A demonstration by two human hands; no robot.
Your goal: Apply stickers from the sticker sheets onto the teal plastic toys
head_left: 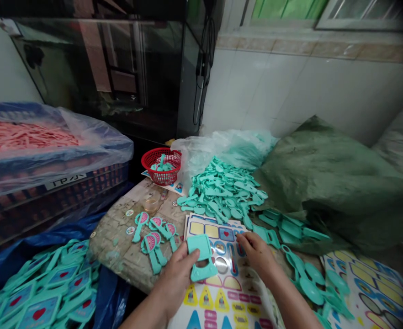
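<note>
My left hand [179, 267] grips a teal plastic piece [200, 249] with a square, blank head and a slotted handle, thumb on top. Beneath it lies a printed sticker sheet [234, 297] with yellow, blue and pink shapes. My right hand [254, 251] is closed in a pinch at the sheet's upper right, beside a blue sticker with a red heart [226, 234]. What its fingertips hold, if anything, is too small to make out. Left of my hands, several teal fan-shaped pieces [150, 243] with pink stickers rest on the worn table [114, 233].
A heap of teal pieces [222, 187] spills from a clear bag [201, 148]. Behind the table's left part stands a red basket [160, 176]. Heart-stickered pieces [39, 313] fill a blue bag [110, 288] lower left. A green sack [338, 178] and more sticker sheets [369, 278] lie right.
</note>
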